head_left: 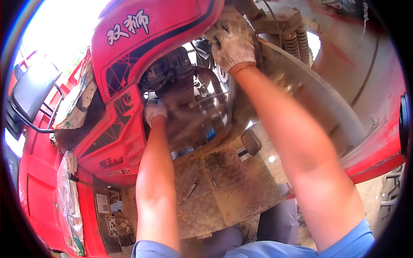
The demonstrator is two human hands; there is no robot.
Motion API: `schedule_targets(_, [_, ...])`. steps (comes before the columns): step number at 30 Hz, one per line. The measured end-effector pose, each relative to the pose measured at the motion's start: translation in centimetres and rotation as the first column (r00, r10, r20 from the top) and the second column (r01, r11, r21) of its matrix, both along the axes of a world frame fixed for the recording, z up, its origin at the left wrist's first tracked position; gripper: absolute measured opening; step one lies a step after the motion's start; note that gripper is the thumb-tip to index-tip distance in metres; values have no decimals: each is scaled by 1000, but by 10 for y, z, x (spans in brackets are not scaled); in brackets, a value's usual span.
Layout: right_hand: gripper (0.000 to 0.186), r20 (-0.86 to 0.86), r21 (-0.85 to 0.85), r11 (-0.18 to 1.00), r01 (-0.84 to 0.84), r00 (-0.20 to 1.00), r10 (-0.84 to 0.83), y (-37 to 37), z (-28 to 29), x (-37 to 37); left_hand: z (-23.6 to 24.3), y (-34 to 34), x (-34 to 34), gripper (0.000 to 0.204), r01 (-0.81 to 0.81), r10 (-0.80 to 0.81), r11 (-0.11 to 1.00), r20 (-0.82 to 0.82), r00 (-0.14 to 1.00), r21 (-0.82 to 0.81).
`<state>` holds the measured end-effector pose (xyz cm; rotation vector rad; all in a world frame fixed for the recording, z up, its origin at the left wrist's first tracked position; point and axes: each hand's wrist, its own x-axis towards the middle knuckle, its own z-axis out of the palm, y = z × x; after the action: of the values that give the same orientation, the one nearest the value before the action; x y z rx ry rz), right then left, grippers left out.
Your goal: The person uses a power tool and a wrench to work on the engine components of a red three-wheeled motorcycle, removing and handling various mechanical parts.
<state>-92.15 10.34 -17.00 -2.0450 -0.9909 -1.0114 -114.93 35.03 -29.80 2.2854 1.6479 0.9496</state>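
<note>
My right hand (232, 45), in a dirty knit glove, is raised at the upper middle. Its fingers are curled against a dusty metal part beside the red body panel (172, 19); what they hold is unclear. My left hand (154, 111), also gloved, reaches in low beside the dark engine (170, 75), left of centre; its fingers are hidden behind the wrist and engine. Below both hands lies a metal tread-plate floor (228, 185) with a wrench (190, 191) on it and a black pedal (251, 142) at its back.
A coil-spring shock (301, 47) and grey fender (333, 112) stand at the right. At the left are a black seat (32, 88), wrapped padded pieces (69, 189) and the red vehicle body (36, 180). My knees are below the floor plate's near edge.
</note>
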Motion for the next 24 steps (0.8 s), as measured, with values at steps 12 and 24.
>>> schedule_targets(12, [33, -78, -26, 997, -69, 995, 67, 5, -1, 4, 6, -13, -2, 39, 18, -15, 998, -52, 999, 57])
schedule_targets(24, [34, -68, -94, 995, -33, 997, 27, -1, 2, -1, 6, -10, 1, 44, -20, 15, 998, -88, 996, -54])
